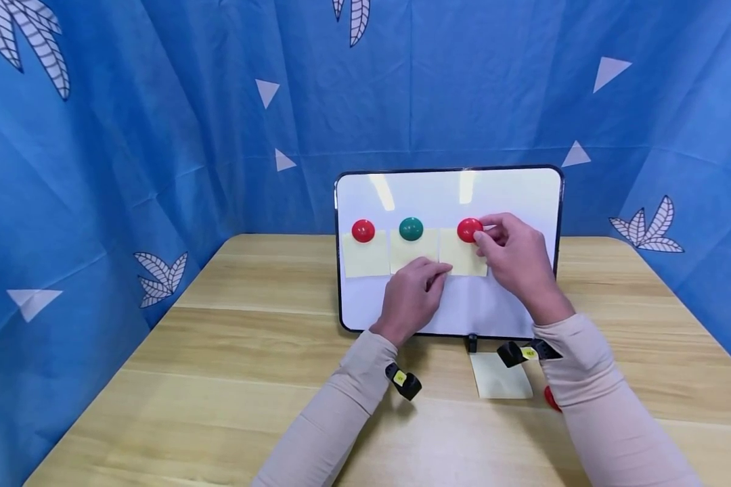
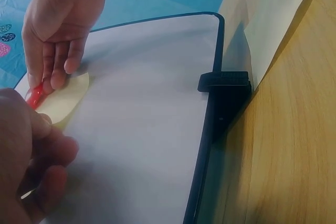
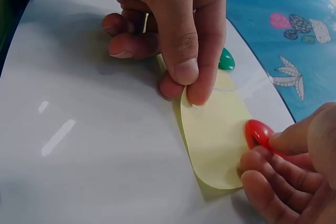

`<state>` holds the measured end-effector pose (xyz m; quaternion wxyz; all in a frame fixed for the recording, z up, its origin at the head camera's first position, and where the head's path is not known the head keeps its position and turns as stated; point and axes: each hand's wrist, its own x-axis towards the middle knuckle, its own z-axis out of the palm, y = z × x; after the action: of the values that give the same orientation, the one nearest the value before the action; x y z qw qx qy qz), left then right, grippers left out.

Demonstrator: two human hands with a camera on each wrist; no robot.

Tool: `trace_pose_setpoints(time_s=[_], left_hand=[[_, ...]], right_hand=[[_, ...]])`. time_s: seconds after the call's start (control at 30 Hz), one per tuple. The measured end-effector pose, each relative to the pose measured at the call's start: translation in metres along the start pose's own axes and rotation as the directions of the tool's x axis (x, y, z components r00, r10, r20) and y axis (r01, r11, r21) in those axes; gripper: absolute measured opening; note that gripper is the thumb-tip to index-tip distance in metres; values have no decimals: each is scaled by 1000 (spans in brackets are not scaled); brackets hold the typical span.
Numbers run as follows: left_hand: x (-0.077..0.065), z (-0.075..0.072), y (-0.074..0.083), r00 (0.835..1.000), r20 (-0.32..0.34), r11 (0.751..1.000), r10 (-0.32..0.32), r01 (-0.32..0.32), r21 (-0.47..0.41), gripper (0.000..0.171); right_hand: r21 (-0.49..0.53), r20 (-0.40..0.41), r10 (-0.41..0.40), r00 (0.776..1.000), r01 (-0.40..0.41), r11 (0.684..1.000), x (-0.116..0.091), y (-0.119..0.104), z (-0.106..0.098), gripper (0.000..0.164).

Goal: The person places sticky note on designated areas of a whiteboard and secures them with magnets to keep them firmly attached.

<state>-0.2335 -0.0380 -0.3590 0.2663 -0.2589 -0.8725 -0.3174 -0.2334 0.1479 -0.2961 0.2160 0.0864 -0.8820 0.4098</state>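
Observation:
A small whiteboard (image 1: 365, 308) with a dark frame stands tilted on the table. My right hand (image 1: 518, 260) pinches a round red magnet (image 1: 468, 230) at the top edge of the rightmost yellow sticky note (image 1: 459, 260). In the right wrist view, my left hand (image 3: 178, 30) holds that note's lower corner between thumb and finger, and the paper bows off the board. To its left, a green magnet (image 1: 411, 228) sits on the middle note (image 1: 405, 251), and another red magnet (image 1: 363, 230) on the leftmost note (image 1: 365, 260).
Below the board, a loose pale sticky note (image 1: 502, 379) lies on the wooden table (image 1: 231, 392). A red magnet (image 1: 551, 398) is partly hidden by my right sleeve. A black clip-like foot (image 2: 226, 82) grips the board's lower edge. Blue patterned cloth (image 1: 463, 88) hangs behind.

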Motion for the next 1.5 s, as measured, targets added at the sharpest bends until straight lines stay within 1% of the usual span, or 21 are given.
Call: trace_pose_setpoints(time_s=[0.13, 0.33, 0.57, 0.9, 1.13, 1.3, 1.5], left_hand=[[1, 0, 0, 1000, 1, 1000, 5, -5, 6, 25], [0, -1, 1, 1000, 4, 1000, 7, -7, 11, 24], [0, 1, 1, 1000, -3, 1000, -3, 3, 15, 24], [0, 1, 0, 1000, -13, 1000, -1, 1, -6, 23], [0, 2, 2, 1000, -9, 1000, 4, -4, -6, 23], [0, 2, 1, 1000, -10, 1000, 0, 0, -4, 22], [1, 2, 1, 1000, -7, 1000, -5, 5, 1, 22]], right_hand=[[-24, -6, 2, 1000, -2, 1000, 0, -1, 0, 40], [-35, -7, -15, 1000, 14, 999, 0, -1, 0, 37], [-53, -8, -40, 999, 39, 998, 2, -1, 1, 38], [-53, -25, -49, 999, 47, 997, 2, -1, 5, 36], [-33, -74, -24, 997, 22, 999, 0, -2, 9, 35], [-29, -82, -12, 997, 10, 1000, -1, -4, 12, 34], [0, -81, 51, 995, -51, 999, -2, -8, 9, 37]])
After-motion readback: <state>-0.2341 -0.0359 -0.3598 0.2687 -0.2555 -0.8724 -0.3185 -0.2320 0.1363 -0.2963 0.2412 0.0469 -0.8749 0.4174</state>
